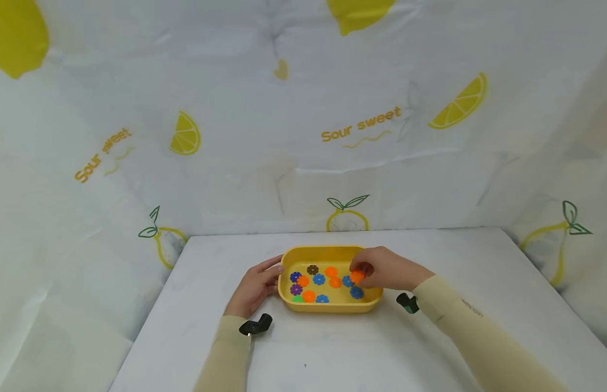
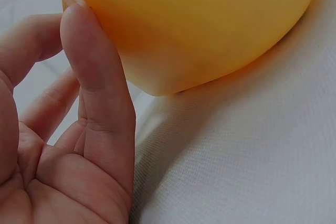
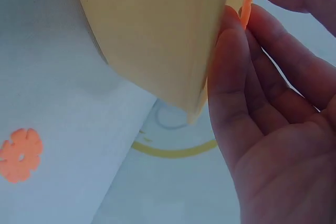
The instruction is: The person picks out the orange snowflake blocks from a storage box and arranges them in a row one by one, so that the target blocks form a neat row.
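A yellow plastic basin with rounded corners holds several notched plastic discs, among them blue discs, orange discs, a brown disc, a purple disc and a partly hidden green disc. At the basin's left end, my left hand grips the rim, its thumb on the near side of the wall in the left wrist view. Over the right end of the basin, my right hand pinches an orange notched disc between thumb and fingers.
The basin stands on a white-covered table. Another orange notched disc lies on the cover outside the basin, in the right wrist view. Behind the table hangs a white cloth with lemon prints.
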Motion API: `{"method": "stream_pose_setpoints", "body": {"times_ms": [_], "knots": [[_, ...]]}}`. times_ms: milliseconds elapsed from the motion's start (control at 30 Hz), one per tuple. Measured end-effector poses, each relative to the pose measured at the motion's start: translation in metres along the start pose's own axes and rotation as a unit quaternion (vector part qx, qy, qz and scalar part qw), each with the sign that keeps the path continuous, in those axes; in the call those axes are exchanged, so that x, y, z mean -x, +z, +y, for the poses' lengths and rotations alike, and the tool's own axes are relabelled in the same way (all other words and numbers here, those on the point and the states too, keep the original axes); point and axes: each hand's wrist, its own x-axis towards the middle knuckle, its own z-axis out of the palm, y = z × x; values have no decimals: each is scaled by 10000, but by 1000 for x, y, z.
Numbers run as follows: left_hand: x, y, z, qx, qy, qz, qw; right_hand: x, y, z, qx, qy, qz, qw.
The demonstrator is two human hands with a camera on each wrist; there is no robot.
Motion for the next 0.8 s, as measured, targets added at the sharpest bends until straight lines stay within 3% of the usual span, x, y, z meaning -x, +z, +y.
{"method": "stream_pose_setpoints", "body": {"times_ms": [200,500,800], "knots": [[3,1,0,105,-4,79,9999,19,-2,8,-371,119,711,9967],[3,1,-1,80,59,46,9999,51,-4,33,-840,540,1667,9809],[0,2,-4,36,0,138,9999,83,-4,70,-862,1103,2022,9693]]}}
